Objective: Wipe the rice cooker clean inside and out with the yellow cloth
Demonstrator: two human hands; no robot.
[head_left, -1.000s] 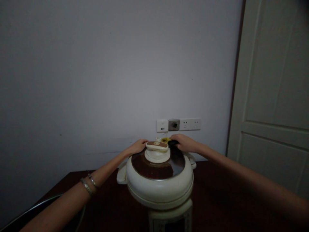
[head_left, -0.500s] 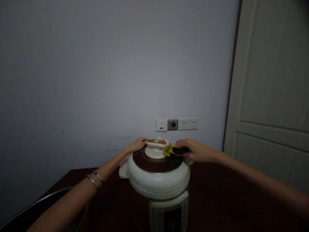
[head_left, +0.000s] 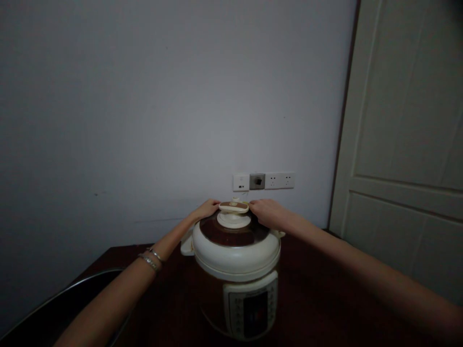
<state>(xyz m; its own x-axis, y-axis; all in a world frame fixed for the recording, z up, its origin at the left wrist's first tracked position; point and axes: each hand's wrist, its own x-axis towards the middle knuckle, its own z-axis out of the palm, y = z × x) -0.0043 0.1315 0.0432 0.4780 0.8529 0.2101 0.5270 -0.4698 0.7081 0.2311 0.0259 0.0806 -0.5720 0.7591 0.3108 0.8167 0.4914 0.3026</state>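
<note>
An electric pressure cooker (head_left: 237,258) with a white rim, a brown lid top and a front control panel stands in front of me. My left hand (head_left: 208,208) lies on the far left of the lid, fingers stretched toward the lid handle (head_left: 234,207), their tips partly hidden. My right hand (head_left: 267,212) is closed at the far right of the lid, just beside the handle. A sliver of a yellow cloth (head_left: 246,204) shows at its fingertips; most of it, with its black part, is hidden by the hand and the handle.
The cooker stands on a dark red-brown table (head_left: 307,289). A large dark round vessel with a shiny rim (head_left: 83,279) is at the lower left, under my left forearm. Wall sockets (head_left: 277,180) sit behind the cooker, and a pale panelled door (head_left: 408,144) is on the right.
My right hand has moved left and farther back on the lid, taking the yellow-and-black cloth behind the handle. My left hand stays on the lid. The view has shifted slightly.
</note>
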